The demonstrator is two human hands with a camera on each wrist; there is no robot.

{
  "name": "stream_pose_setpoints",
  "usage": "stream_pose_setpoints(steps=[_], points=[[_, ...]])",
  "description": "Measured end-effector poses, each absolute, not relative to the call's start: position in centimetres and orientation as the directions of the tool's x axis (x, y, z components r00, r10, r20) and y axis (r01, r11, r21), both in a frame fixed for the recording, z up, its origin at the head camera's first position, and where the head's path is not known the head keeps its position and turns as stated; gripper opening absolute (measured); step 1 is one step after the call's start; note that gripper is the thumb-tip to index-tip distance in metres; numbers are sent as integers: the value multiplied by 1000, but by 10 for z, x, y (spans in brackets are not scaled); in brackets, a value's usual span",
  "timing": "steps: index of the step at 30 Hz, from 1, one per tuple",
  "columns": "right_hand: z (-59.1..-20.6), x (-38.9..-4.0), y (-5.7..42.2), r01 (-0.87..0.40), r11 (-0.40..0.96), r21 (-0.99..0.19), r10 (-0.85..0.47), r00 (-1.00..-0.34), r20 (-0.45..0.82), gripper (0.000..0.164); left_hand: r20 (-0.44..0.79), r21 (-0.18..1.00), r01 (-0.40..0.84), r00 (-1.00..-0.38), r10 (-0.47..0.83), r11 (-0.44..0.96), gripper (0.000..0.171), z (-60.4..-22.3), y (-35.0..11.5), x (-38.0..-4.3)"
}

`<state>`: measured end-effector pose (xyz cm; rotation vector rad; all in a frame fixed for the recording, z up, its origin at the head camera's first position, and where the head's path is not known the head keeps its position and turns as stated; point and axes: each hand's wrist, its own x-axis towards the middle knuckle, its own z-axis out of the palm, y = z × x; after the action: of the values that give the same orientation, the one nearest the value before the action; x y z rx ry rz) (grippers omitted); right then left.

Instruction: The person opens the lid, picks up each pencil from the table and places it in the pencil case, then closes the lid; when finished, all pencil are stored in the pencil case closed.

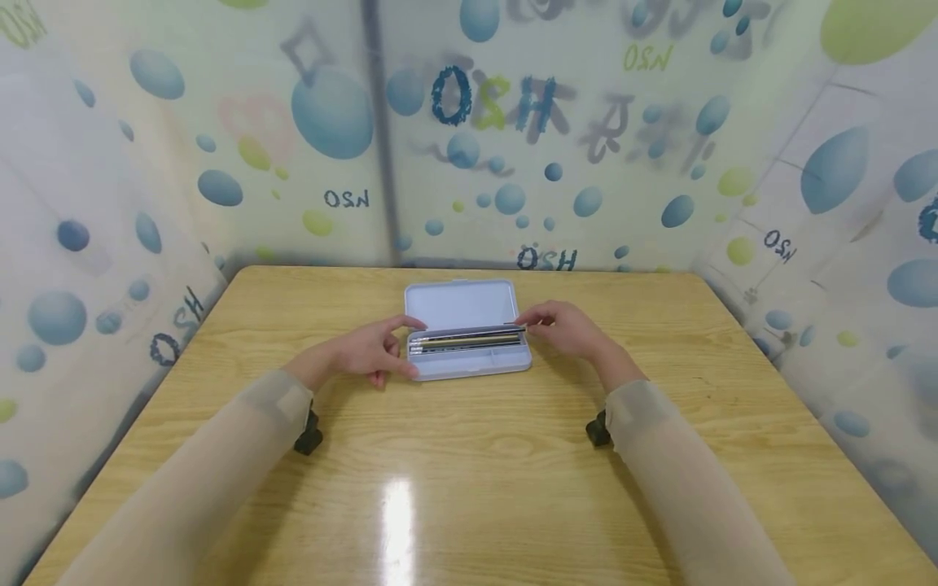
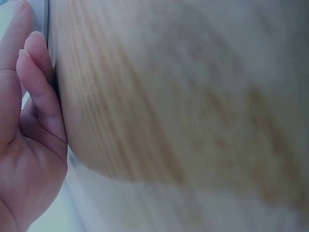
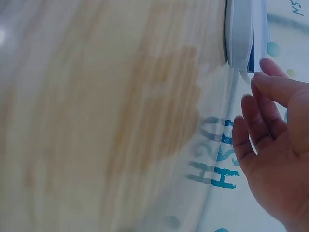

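Observation:
A pale blue pencil case (image 1: 469,366) lies on the table with its lid (image 1: 462,303) folded back. Several pencils (image 1: 469,339) lie lengthwise in its rear compartment, white-banded ends to the left. My left hand (image 1: 370,350) grips the case's left end, thumb at the front corner and index finger at the back. At the right end, my right hand (image 1: 567,330) pinches the tip end of a dark pencil with thumb and index finger. The right wrist view shows those fingertips right at the case's end (image 3: 239,53), the other fingers loosely bent.
The wooden table (image 1: 476,456) extends around the case, with a bright reflection in front. Printed curtains (image 1: 469,163) with blue and green drops close off the back and both sides. A dark wrist device (image 1: 308,435) sits under each sleeve.

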<state>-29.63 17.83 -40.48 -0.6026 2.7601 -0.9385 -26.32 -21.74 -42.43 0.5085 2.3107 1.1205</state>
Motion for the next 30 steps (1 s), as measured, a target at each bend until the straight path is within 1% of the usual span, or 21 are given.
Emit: stream_pose_setpoints(steps=[10,18,25,30], points=[[-404,-299,172,-262,716,-647,-414,-906,-92,24,-283,805,103,-799,531,585,92,-425,-215,-265],[-405,-298,166,-246,712,-658,-425,-896,-125,24,-285,811,103,-791,542,576,90,-425,-213,-265],[-405,-295,172,-251,706,-662,-423,-899,-111,24,-274,794,129,-797,538,595,91,-424,-215,-262],[-402,-295,177,-288,716,-636,-426,-902,-72,23,-261,799,132,-803,536,587,93,-421,-217,-257]])
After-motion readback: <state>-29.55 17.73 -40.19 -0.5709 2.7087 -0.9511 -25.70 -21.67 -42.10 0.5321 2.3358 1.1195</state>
